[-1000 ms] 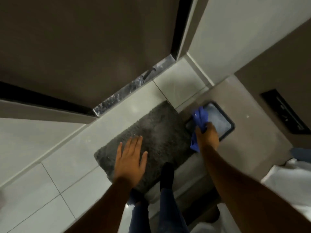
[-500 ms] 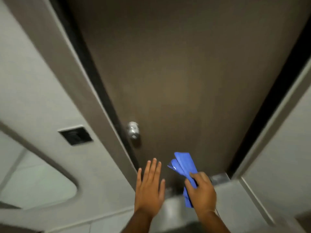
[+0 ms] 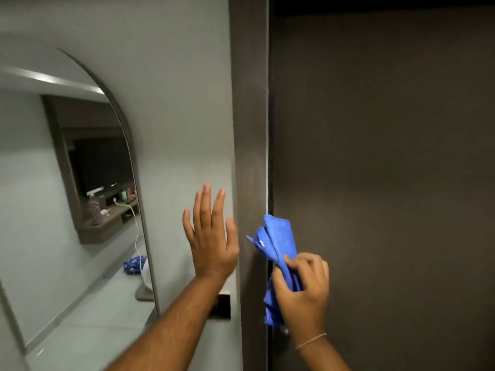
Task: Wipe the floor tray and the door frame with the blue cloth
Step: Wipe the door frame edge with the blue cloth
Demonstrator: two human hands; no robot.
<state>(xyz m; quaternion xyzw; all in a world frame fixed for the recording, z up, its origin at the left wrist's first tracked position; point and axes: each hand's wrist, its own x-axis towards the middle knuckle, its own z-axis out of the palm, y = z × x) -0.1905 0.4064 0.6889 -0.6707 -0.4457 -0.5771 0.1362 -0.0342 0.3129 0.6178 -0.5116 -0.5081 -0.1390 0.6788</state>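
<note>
The brown door frame (image 3: 250,129) runs upright through the middle of the head view, with the dark brown door (image 3: 388,170) to its right. My right hand (image 3: 302,293) is shut on the bunched blue cloth (image 3: 277,242), whose upper end lies against the inner edge of the frame where it meets the door. My left hand (image 3: 211,236) is raised with fingers spread, flat in front of the grey wall just left of the frame and holding nothing. The floor tray is out of view.
An arched mirror (image 3: 67,196) hangs on the grey wall (image 3: 174,89) at the left and reflects a room with a shelf and a white cable. A dark switch plate (image 3: 222,306) sits on the wall below my left hand.
The view has lifted from the floor mat and tray up the door to the frame. My right hand has carried the blue cloth from the tray to the frame edge; my left hand has left the mat.
</note>
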